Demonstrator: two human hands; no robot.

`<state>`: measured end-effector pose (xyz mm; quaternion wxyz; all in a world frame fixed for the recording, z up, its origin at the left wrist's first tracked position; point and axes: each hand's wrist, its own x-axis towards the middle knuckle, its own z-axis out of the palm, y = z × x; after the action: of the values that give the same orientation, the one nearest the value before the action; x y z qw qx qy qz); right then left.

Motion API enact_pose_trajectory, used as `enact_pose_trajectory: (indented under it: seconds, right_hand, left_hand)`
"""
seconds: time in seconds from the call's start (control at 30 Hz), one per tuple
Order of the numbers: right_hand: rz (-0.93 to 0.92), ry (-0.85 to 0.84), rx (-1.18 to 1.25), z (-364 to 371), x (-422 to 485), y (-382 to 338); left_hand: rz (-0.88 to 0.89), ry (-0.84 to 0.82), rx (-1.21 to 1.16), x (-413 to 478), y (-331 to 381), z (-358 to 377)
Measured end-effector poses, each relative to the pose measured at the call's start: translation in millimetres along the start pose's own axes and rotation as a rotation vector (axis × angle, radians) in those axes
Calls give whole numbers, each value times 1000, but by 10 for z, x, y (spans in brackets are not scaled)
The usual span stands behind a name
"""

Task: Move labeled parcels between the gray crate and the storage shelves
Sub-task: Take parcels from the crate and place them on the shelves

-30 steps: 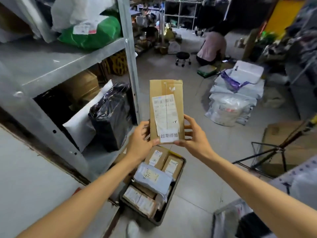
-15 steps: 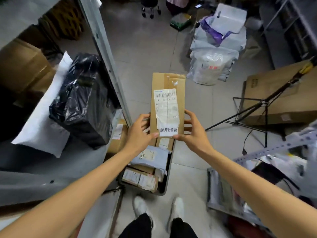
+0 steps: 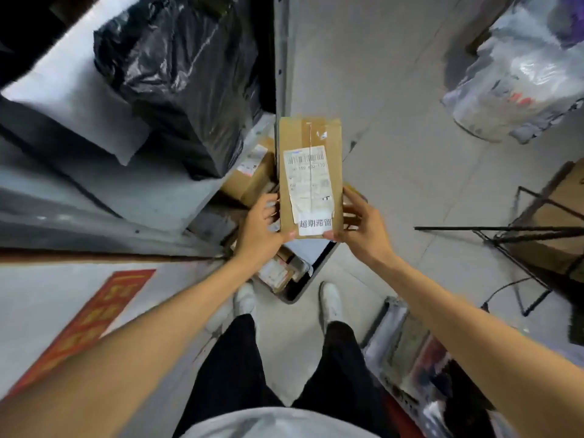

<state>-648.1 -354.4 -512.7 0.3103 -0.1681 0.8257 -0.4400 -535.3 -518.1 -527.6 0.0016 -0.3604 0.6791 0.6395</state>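
Brown cardboard parcel (image 3: pixel 310 172) is gripped at its near end by both hands; left hand (image 3: pixel 259 227) curls round the left edge, right hand (image 3: pixel 363 228) round the right edge, thumbs on the labelled face; long axis points away from the person, above the gray crate (image 3: pixel 311 273) beside the storage shelves (image 3: pixel 177 197).

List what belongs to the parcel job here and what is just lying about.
Job in hand:
cardboard parcel, gripped by left hand and right hand; gray crate holding labeled parcels; storage shelf; black-wrapped parcel on it.

Lying about:
tripod stand; white sacks; red sign; cardboard box behind the stand.
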Motion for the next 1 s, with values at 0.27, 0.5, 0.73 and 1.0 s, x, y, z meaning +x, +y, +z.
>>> enact_pose_trajectory:
  seconds: [0.27,0.5,0.73,1.0]
  right_hand:
    - [16,-410,-136,429,336,804]
    - [108,-592,-295,1106,456,1681]
    - [151,-608,-394,1820,808,2416]
    - [112,-619,-540,2429,1274,2871]
  left_hand:
    - [-298,345,-151,-298,-1029,429]
    - [-468,487,-210,-417,-2140,743]
    - [-501,509,-170,-11,-3122,772]
    - [-502,495,-129,537,-3814,649]
